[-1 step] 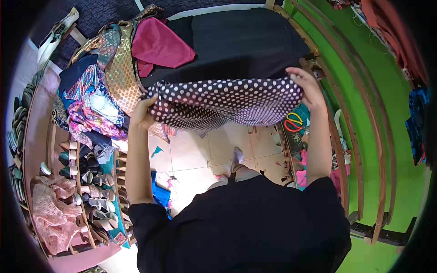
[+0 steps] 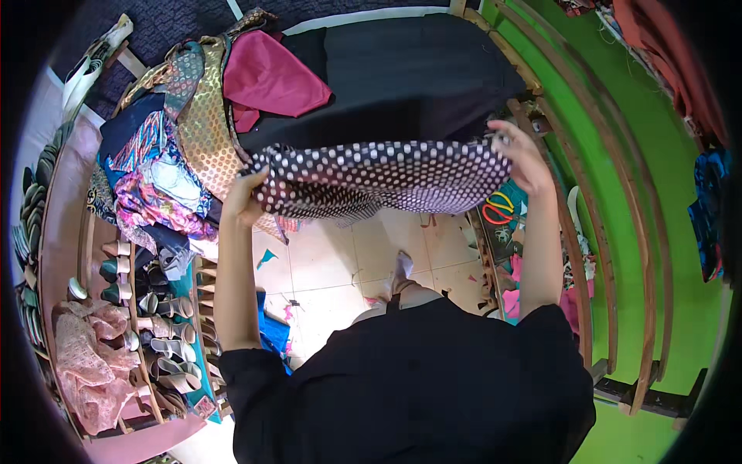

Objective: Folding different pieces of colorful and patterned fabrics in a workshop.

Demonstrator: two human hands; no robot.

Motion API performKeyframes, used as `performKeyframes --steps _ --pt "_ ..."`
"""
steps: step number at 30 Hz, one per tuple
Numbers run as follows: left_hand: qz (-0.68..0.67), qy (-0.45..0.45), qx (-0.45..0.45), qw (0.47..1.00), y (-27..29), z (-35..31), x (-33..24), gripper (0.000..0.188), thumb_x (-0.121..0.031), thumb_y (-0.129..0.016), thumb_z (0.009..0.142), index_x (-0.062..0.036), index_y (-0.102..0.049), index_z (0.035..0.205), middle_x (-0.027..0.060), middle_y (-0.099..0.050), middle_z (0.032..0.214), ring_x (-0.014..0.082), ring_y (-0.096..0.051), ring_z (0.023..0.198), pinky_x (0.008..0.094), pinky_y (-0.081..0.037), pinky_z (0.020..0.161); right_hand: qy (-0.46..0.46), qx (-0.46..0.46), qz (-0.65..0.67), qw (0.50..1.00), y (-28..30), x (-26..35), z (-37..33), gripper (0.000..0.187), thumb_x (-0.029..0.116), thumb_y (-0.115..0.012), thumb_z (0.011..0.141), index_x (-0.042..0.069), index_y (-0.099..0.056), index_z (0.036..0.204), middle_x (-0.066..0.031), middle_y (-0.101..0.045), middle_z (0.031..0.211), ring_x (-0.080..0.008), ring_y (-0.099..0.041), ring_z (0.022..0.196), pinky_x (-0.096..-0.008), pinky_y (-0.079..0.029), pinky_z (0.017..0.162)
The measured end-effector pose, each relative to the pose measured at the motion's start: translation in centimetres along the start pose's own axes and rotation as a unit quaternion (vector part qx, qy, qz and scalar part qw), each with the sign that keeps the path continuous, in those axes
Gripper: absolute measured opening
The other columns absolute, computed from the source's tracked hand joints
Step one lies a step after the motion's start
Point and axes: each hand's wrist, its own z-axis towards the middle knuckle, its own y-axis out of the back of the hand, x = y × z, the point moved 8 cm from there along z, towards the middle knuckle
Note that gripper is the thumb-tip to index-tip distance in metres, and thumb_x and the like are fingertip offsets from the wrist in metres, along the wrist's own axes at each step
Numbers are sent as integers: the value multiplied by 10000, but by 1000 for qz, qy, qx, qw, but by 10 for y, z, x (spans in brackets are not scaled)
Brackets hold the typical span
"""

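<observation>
Stretched between my two hands is a black fabric with white polka dots (image 2: 379, 174), its top edge nearly level and its lower part sagging in folds. My left hand (image 2: 246, 197) pinches its left end, thumb on the near side. At the other end my right hand (image 2: 524, 157) grips the corner, with fingertips partly above the edge. Behind the fabric lies a dark cloth-covered surface (image 2: 417, 69). Close to my left hand hangs a gold patterned fabric (image 2: 202, 116). Scissors with red and yellow handles (image 2: 498, 209) lie just below my right hand.
A magenta cloth (image 2: 270, 73) and a heap of colourful fabrics (image 2: 158, 182) lie at the far left. Shoe racks (image 2: 166, 340) and a pink lace cloth (image 2: 93, 356) stand left. Wooden rails (image 2: 630, 178) line the green wall. Scraps litter the tiled floor (image 2: 332, 267).
The top edge of the polka-dot fabric has dropped slightly, and its dots are now blurred by motion. My right hand has lowered a little; both hands keep their hold.
</observation>
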Motion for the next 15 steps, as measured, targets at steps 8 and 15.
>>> performKeyframes --steps 8,15 --pt "-41 47 4 998 9 -7 22 228 -8 -514 796 71 -508 1010 153 -592 936 232 -617 796 345 -522 728 43 -51 -57 996 20 -16 -22 255 -59 -579 723 33 -513 951 -7 -544 839 -76 -519 699 -170 -401 611" --pt "-91 -98 68 989 -33 9 -81 210 -18 -507 810 71 -512 1000 145 -595 943 216 -614 808 318 -525 733 274 -185 -89 940 -8 90 9 177 -1 -488 852 31 -498 1026 12 -511 832 -23 -443 703 -153 -344 625"
